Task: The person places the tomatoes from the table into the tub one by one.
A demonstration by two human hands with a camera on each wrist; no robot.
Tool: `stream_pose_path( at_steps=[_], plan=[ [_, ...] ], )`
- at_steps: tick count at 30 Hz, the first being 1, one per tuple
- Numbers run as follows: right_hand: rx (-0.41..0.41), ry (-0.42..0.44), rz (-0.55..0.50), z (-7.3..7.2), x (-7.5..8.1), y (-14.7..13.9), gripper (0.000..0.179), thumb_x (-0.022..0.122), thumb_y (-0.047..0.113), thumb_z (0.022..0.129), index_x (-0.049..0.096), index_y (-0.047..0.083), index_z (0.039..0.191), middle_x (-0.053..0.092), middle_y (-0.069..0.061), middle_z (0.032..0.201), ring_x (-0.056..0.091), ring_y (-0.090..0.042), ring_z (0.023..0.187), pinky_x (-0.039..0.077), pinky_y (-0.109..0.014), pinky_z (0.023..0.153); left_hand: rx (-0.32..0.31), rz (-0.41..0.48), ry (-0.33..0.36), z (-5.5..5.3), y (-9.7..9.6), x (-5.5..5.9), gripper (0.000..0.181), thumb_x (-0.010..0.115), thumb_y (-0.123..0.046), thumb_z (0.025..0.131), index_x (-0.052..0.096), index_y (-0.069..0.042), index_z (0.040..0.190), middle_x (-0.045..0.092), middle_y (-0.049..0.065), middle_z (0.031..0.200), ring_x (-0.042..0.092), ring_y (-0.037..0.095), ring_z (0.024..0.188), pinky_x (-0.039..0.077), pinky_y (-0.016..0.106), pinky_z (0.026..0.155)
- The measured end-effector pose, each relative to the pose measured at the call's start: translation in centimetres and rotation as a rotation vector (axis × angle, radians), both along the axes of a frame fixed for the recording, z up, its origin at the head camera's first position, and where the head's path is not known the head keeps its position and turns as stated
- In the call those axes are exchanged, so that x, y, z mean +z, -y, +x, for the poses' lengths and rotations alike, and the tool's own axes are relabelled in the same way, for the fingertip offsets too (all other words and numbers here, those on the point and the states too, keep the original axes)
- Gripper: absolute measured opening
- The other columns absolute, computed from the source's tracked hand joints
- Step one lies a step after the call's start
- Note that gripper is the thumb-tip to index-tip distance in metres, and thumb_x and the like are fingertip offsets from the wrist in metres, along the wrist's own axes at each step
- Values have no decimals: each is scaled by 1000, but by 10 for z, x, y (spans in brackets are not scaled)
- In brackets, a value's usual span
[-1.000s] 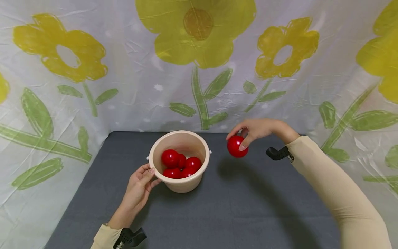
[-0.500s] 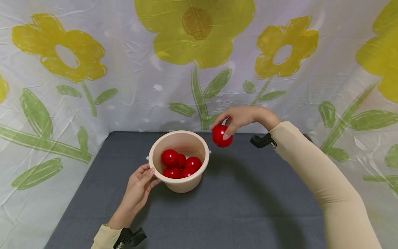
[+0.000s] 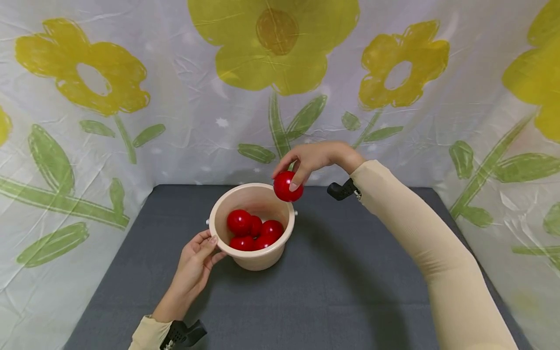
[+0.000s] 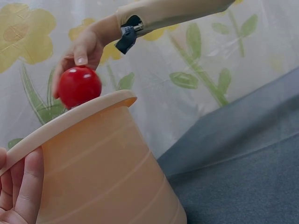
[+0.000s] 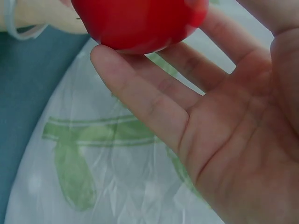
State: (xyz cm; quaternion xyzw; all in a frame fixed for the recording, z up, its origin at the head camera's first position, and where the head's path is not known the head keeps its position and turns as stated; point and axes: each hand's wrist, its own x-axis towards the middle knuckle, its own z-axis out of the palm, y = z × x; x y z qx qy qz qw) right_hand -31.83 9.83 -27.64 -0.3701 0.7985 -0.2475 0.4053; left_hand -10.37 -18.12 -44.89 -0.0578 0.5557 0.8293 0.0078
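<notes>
A cream plastic bucket stands on the dark cloth, with several shiny red balls lying inside it. My left hand grips its rim at the near left side, thumb on top and fingers below, as the left wrist view also shows at the rim. Over the far right part of the rim, my right hand holds another red ball between thumb and fingers. In the right wrist view, the fingers reach along the underside of that ball.
Dark grey cloth covers the table. A pale curtain printed with yellow flowers hangs behind and along both sides. Small white handle knobs stick out from the bucket's sides. A black wrist camera mount sits on the right sleeve.
My right hand has carried its red ball leftward and slightly up, from the bucket's right side to over its rim. The left hand and the bucket stay in place.
</notes>
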Motion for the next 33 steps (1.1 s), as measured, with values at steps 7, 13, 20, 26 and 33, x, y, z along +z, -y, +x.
stream_pose_path(
  at_steps=[7,13,20,26,33],
  plan=[
    [47,-5,-8,0,-5,27,53,74,20,86,58,18,137,59,-4,136,63,-24,116,60,-37,93,3,11,-1,0,1,0,28,53,-5,101,40,4,124,61,0,108,66,5,88,61,20,75],
    [71,15,21,5,-12,48,54,75,19,86,58,18,137,61,-2,134,62,-21,114,60,-35,90,-2,15,-10,0,1,-2,28,52,-5,101,40,4,125,62,0,109,66,5,88,61,20,76],
    [132,38,64,11,-29,66,55,76,18,85,58,17,137,60,-3,135,63,-18,110,60,-38,90,1,6,-4,-1,0,-1,28,53,-6,101,40,3,124,62,-1,107,66,4,87,61,20,75],
    [175,45,83,14,-44,74,56,77,19,84,59,18,136,61,-3,132,62,-17,108,60,-43,91,-2,-2,12,0,-1,-1,31,53,-7,101,39,4,126,62,0,109,66,5,89,61,20,76],
    [178,38,121,18,-52,78,52,75,18,85,60,19,135,60,-3,132,59,-19,113,60,-40,92,-4,0,10,-2,-1,0,28,53,-6,101,40,3,124,62,0,108,66,5,89,61,21,76]
  ],
)
